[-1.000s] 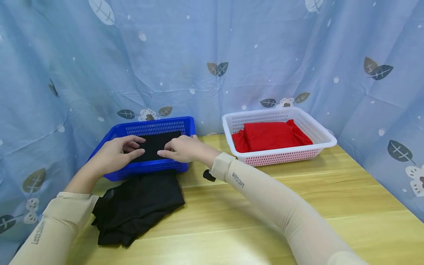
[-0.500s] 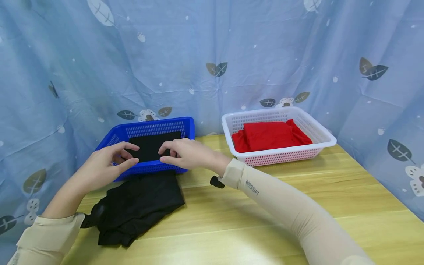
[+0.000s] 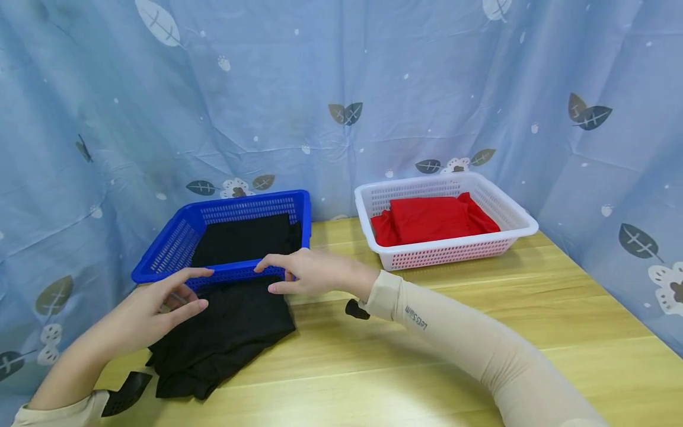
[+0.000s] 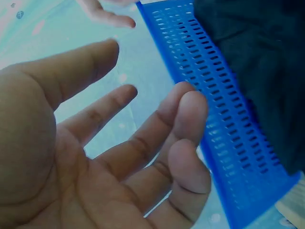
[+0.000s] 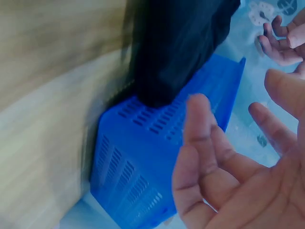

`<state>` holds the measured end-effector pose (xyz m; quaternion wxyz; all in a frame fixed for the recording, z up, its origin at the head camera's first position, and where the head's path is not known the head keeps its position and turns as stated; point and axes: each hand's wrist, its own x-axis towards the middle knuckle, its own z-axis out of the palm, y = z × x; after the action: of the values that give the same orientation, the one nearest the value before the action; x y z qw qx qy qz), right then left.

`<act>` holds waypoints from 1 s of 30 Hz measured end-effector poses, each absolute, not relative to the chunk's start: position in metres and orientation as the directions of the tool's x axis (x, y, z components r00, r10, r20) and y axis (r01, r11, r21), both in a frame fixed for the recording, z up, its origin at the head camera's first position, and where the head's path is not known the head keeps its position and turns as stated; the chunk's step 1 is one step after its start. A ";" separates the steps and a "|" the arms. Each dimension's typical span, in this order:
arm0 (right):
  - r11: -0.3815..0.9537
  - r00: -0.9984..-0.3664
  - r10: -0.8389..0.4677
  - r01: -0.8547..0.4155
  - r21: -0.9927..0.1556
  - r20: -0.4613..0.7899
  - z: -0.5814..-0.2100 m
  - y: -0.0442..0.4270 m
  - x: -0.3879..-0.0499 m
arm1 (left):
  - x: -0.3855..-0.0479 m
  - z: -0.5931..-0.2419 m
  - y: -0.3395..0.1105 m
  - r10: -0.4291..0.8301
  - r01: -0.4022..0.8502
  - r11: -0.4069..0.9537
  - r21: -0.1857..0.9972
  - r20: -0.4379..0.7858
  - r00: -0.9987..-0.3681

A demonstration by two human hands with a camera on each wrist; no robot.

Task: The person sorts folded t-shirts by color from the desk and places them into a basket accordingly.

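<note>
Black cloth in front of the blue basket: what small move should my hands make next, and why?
Probably lower the left hand and right hand to the front black cloth: both are empty and close to it, and it lies on the table, while another black cloth lies in the blue basket.

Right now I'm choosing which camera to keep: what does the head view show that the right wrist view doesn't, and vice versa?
Only the head view: the white basket and the red cloth inside it.

Only the right wrist view: the right palm, seen close up.

Both: the blue basket, black cloth, left hand, right hand, wooden table and patterned curtain.
</note>
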<state>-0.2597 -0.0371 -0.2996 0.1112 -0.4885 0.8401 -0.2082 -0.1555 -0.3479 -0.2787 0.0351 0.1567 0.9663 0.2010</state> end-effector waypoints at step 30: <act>0.470 -0.449 -0.877 -0.732 -0.493 -0.169 -0.342 -0.063 -0.266 | -0.131 -0.332 -0.405 0.105 -0.103 0.869 0.483 -0.385 -0.917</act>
<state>-0.2656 -0.0629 -0.3418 0.2044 -0.4834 0.8325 -0.1774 -0.1308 -0.4052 -0.3319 0.2036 0.0007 0.9451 0.2556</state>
